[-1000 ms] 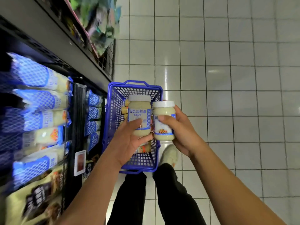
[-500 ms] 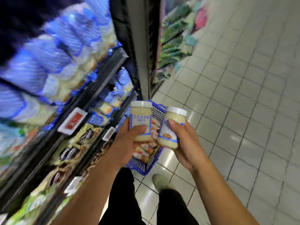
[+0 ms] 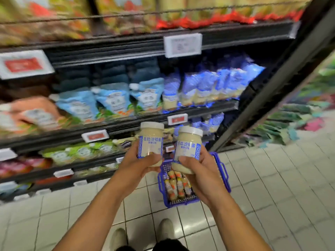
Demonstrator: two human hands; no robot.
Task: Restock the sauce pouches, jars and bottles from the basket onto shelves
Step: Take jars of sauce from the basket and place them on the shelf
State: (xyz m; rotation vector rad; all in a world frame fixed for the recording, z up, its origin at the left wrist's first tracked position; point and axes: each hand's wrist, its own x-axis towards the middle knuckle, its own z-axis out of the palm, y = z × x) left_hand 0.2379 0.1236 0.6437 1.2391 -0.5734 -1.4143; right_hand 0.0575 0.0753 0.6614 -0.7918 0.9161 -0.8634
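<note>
The gaze has swung from the basket (image 3: 183, 203) up to the shelves (image 3: 199, 108) at 12 o'clock — left hand (image 3: 139, 164) clamped on the left salad-dressing jar (image 3: 151, 140), right hand (image 3: 200, 172) on the right jar (image 3: 188, 148), ready for shelving

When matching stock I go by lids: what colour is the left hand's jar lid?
The lid is white; the head view shows it best.

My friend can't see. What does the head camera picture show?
The left hand holds one white-lidded salad-dressing jar and the right hand a second jar, in front of shelves of blue sauce pouches. Below them, a blue basket of small bottles stands on the tiled floor.
</note>
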